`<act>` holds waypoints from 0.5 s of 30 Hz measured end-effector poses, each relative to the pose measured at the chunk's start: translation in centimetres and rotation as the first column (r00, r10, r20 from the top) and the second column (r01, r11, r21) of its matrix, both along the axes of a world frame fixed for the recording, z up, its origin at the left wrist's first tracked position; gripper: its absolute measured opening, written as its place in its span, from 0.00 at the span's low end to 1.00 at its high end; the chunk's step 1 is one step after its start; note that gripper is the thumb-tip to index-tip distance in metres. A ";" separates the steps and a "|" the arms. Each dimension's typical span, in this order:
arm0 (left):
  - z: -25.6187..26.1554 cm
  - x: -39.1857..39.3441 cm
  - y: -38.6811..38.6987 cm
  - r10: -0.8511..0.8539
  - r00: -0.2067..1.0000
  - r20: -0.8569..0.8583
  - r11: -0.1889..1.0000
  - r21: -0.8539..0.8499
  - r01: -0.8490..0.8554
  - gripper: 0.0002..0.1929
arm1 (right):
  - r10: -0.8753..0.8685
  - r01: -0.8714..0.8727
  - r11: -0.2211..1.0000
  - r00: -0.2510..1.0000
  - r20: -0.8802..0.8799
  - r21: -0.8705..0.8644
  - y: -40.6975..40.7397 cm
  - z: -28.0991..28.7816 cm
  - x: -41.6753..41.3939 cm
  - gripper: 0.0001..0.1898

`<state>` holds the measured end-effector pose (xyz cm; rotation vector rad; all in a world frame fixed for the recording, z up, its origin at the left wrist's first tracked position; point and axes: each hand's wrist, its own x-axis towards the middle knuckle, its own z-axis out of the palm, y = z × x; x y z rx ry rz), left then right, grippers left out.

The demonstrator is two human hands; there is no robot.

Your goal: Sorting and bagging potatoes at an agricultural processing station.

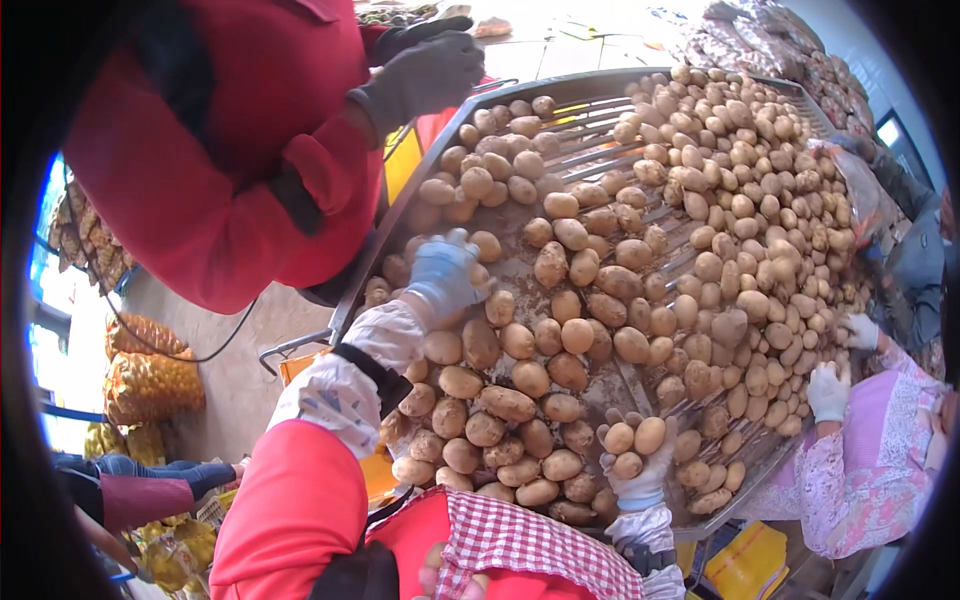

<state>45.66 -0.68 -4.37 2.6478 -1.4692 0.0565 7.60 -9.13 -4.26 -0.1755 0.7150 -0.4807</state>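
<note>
Many potatoes [506, 403] lie across a metal sorting table [444, 137] with a slatted part. My left hand [448, 271], in a pale blue and white glove, reaches over the table's left side, with a potato at its fingertips; whether it grips this potato cannot be told. Palm up near the table's front edge, my right hand [637, 469] wears a whitish glove with grey fingers and holds several small potatoes [649, 436]. Soil and loose dirt cover the metal between the potatoes.
A person in a red jacket [225, 172] with grey gloves stands at the left. Another person's gloved hands [829, 391] touch the heap at the right. Filled net sacks [154, 382] stand on the floor at the left; more sacks [772, 45] are piled behind. A yellow sack [747, 561] lies below the table.
</note>
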 end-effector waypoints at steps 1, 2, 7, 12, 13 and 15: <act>-0.1 0.0 -0.1 -0.013 1.000 -0.006 1.000 0.005 0.013 0.23 | -0.011 0.011 1.000 1.000 -0.027 -0.013 0.4 0.1 -0.4 0.34; -0.2 0.3 -0.3 0.025 0.999 -0.036 0.988 -0.151 -0.030 0.23 | -0.025 0.024 1.000 0.999 -0.043 -0.004 0.3 0.2 -0.6 0.34; -1.5 3.0 -3.2 0.044 0.943 -0.331 0.999 0.022 -0.038 0.33 | -0.009 0.009 1.000 1.000 0.012 0.002 0.6 -0.3 -1.0 0.32; -0.6 2.1 -4.8 -0.059 0.931 -0.360 0.993 0.072 0.090 0.38 | 0.028 -0.028 0.999 0.999 -0.021 0.016 1.2 -0.9 -1.1 0.33; -0.9 1.3 -4.3 -0.063 0.929 -0.364 0.993 0.074 0.097 0.38 | 0.010 -0.010 1.000 0.997 -0.070 0.005 1.4 -0.6 -0.9 0.33; -1.6 0.0 -3.0 -0.151 0.941 -0.304 0.983 0.055 0.175 0.37 | -0.022 0.023 1.000 0.992 -0.127 0.004 1.8 0.1 -0.6 0.34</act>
